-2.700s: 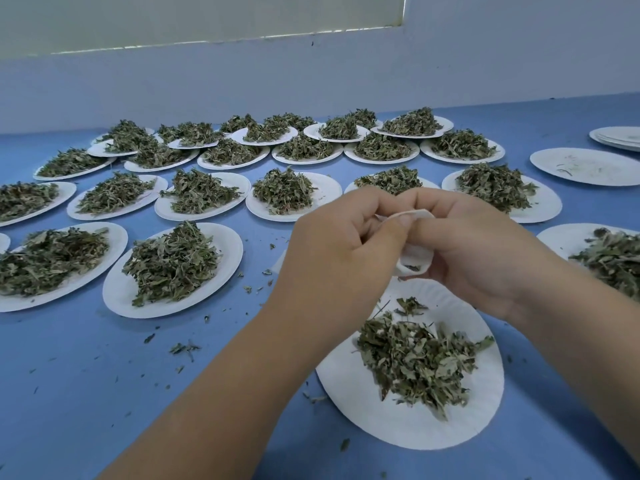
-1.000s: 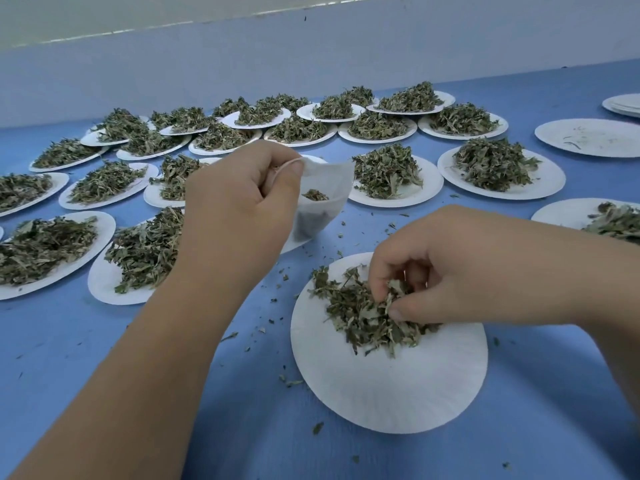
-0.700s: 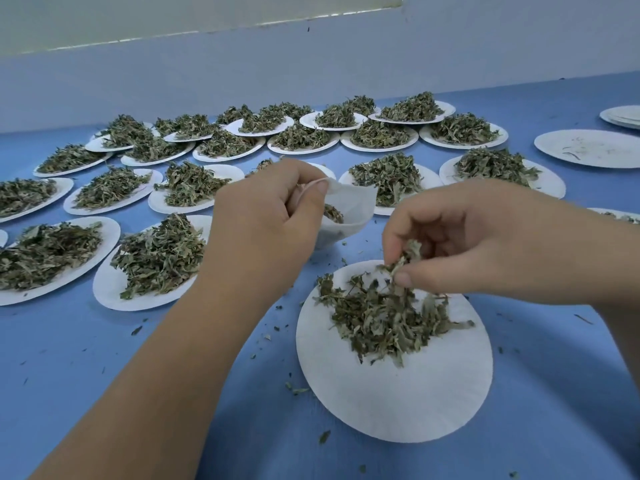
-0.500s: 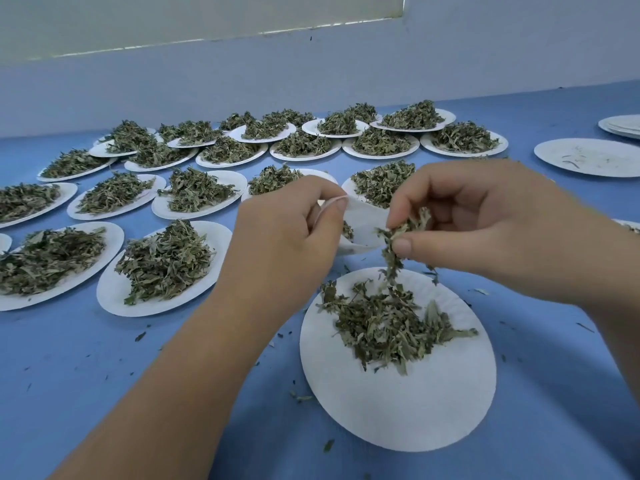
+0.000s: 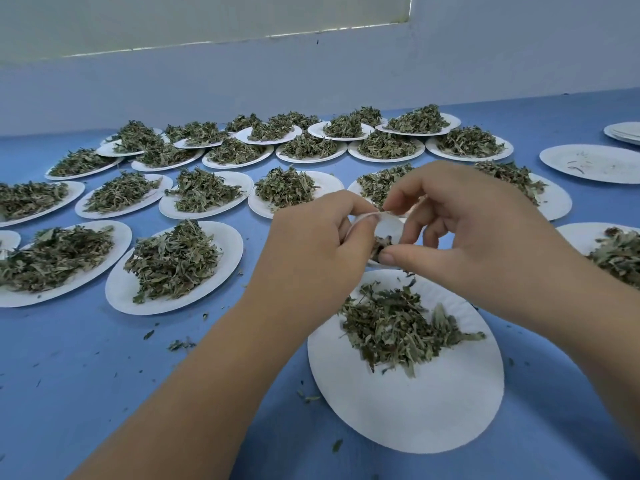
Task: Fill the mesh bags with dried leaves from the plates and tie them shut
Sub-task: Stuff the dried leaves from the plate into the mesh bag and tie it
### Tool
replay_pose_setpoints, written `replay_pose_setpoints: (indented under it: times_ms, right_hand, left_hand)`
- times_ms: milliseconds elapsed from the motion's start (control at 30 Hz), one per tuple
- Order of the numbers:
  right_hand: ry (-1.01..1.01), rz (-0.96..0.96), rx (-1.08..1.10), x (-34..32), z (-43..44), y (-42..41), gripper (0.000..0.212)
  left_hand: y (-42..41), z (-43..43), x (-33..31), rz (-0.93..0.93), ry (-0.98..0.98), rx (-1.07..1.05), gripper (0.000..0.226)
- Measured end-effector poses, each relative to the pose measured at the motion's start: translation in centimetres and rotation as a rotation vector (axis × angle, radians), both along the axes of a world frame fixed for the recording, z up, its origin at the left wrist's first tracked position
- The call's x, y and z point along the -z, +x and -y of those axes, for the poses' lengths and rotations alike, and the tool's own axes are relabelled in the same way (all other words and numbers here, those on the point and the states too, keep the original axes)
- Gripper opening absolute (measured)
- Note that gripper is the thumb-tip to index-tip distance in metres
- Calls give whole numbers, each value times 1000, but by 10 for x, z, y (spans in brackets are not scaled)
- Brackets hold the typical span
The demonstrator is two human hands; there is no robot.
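Observation:
A small white mesh bag [image 5: 389, 226] hangs above the near white paper plate [image 5: 415, 410], mostly hidden between my hands. My left hand [image 5: 318, 247] pinches its rim and drawstring. My right hand [image 5: 474, 230] meets it from the right, thumb and fingers pinching a tuft of dried leaves [image 5: 381, 244] at the bag's mouth. A loose heap of dried green leaves [image 5: 398, 327] lies on the plate's far half, just under both hands.
Several paper plates heaped with dried leaves [image 5: 173, 261] cover the blue table [image 5: 86, 375] to the left and behind. A nearly bare plate [image 5: 595, 163] and a stack of plates [image 5: 623, 131] sit at the far right. Leaf crumbs dot the cloth. A white wall runs behind.
My right hand scooped leaves off the near plate, lifted them and brought them to the bag. My left hand moved the bag rightward to meet it above the plate.

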State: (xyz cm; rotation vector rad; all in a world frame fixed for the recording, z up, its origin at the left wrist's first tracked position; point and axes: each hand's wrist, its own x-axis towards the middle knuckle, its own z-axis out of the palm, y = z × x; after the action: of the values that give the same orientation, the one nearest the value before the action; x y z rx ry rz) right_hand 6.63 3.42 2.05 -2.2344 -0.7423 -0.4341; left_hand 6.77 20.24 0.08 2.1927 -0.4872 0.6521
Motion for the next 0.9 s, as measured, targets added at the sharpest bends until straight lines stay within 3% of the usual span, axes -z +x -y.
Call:
replay_pose_setpoints:
  times_ms: [267, 533, 700, 900]
  right_hand:
    - [-129, 93, 62, 1, -1, 0, 12]
    - [13, -6, 255, 11, -6, 8, 21]
    - [11, -130, 220, 11, -2, 10, 21]
    - [157, -182, 153, 0, 8, 7, 26]
  left_hand:
    - [1, 1, 0, -98, -83, 28, 13]
    - [-3, 3, -1, -69, -65, 100, 12]
    - [-4, 7, 2, -63, -44, 96, 11]
    - [-2, 2, 0, -88, -113, 42, 12]
